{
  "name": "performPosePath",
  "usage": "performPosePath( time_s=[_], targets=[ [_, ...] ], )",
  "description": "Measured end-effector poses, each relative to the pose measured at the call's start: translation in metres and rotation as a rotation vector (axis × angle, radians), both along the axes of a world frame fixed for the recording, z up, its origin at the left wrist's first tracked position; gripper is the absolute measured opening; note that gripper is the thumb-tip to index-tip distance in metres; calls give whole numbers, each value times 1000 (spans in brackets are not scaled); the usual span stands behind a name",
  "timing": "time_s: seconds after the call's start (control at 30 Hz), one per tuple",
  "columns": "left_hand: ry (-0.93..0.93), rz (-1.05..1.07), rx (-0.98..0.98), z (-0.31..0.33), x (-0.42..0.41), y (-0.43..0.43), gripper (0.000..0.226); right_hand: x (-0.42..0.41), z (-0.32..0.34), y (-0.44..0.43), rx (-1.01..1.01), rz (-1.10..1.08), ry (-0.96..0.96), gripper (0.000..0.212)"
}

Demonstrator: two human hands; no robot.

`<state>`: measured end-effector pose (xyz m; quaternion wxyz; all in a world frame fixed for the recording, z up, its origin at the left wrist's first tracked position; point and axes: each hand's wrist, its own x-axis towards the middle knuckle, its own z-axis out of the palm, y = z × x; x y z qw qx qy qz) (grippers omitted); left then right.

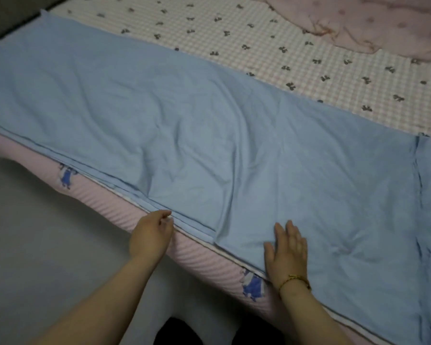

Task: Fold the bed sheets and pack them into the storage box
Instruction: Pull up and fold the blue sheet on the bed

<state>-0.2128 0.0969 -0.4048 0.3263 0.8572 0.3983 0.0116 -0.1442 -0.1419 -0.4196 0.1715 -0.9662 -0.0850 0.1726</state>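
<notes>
Logged blue sheet (209, 125) folded lengthwise into a long band. Ran from lower right of frame to upper left, laid along near edge of mattress (102, 197). Counted several stacked layers at the near hem, left of centre, stepped rather than flush.

Found left hand (151, 235) at lower centre, fingers curled and thumb closed on that layered hem. Judged a pinch to draw the edges into line. Found right hand (288, 247) just to the right, lying flat on the cloth, fingers straight and slightly spread, gripping nothing. Judged an anchor, so the band would not slide while the hem was tugged. Noted gold bracelet (294, 280) on that wrist.

Read fabric as thin, soft, matte and limp. Saw shallow creases fanning from centre and one seam or fold line crossing the band at far right. Judged layers likely to slip over each other unless pinned.

Saw mattress side pink and finely ribbed, with blue printed figures. Saw checked cover (259, 46), pink and white with small dark bows, across upper frame. Saw crumpled pink quilt (358, 23) at upper right and plain grey floor (35, 232) at left. Saw no storage box anywhere in frame.

Judged folding roughly midway: crosswise folds not yet made, packing not begun.
</notes>
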Motion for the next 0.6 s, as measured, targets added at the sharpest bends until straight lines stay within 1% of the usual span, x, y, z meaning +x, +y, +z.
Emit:
performPosePath(
  time_s=[0.07, 0.1, 0.17, 0.2, 0.23, 0.27, 0.33, 0.37, 0.4, 0.43, 0.47, 0.5, 0.57, 0.6],
  targets=[
    [-10, -211, 171, -2, 10, 30, 37, 4, -2, 41, 5, 87, -18, 91],
    [3, -326, 228, -6, 17, 42, 44, 8, -3, 59, -3, 124, -16, 88],
    [112, -549, 301, -17, 31, 61, 56, 19, -9, 85, -45, 210, 2, 81],
    [170, -639, 317, -22, 37, 69, 59, 25, -15, 92, -67, 234, 14, 84],
    [185, -727, 361, -27, 43, 79, 60, 30, -21, 100, -100, 254, 27, 92],
    [175, -825, 402, -32, 48, 87, 57, 34, -30, 102, -140, 274, 34, 99],
    [122, -944, 485, -43, 52, 103, 34, 35, -43, 105, -197, 291, 39, 105],
    [90, -960, 525, -43, 49, 110, 32, 35, -49, 105, -190, 280, 29, 109],
    [82, -990, 563, -46, 48, 117, 37, 38, -55, 105, -174, 277, -6, 112],
    [49, -988, 609, -45, 47, 122, 41, 40, -54, 106, -241, 296, -17, 109],
    [13, -984, 638, -43, 47, 129, 42, 42, -52, 108, -261, 282, 12, 96],
    [-26, -980, 659, -42, 46, 138, 42, 40, -49, 111, -262, 312, 101, 82],
    [-102, -913, 743, -41, 46, 160, 40, 35, -53, 108, -260, 376, 161, 67],
    [-136, -856, 777, -37, 47, 174, 40, 35, -49, 108, -245, 348, 135, 63]
  ],
)
